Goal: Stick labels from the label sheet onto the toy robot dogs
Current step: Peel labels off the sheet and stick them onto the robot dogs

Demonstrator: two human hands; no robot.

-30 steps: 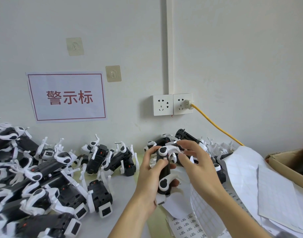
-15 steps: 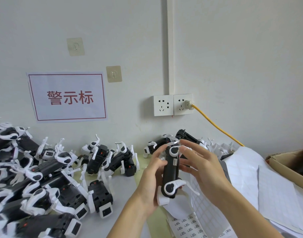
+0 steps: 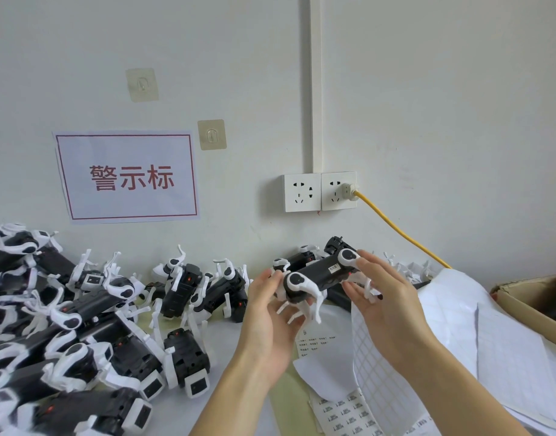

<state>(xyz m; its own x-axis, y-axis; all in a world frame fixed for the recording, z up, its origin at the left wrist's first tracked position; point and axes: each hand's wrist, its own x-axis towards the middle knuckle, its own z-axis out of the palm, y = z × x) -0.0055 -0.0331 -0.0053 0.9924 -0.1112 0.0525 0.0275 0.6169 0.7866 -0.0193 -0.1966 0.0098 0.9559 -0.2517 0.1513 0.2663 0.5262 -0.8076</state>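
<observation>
Toy robot dog point(image 3: 319, 278) lies sideways between both hands — left hand point(image 3: 270, 313) cradles it; right hand point(image 3: 387, 297) grips it.

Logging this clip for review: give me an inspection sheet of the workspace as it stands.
Surface: table, white, largely covered.
Job's things: toy robot dog held up with a small label on its side; label sheet at the near edge; pile of toy dogs left.
Clutter: peeled backing sheets; cardboard box far right.
Hands: left hand supports the dog from below; right hand holds its other end.
Cables: yellow cable plugged into wall socket.
Surroundings: white wall, red-lettered sign, two adhesive hooks.
</observation>
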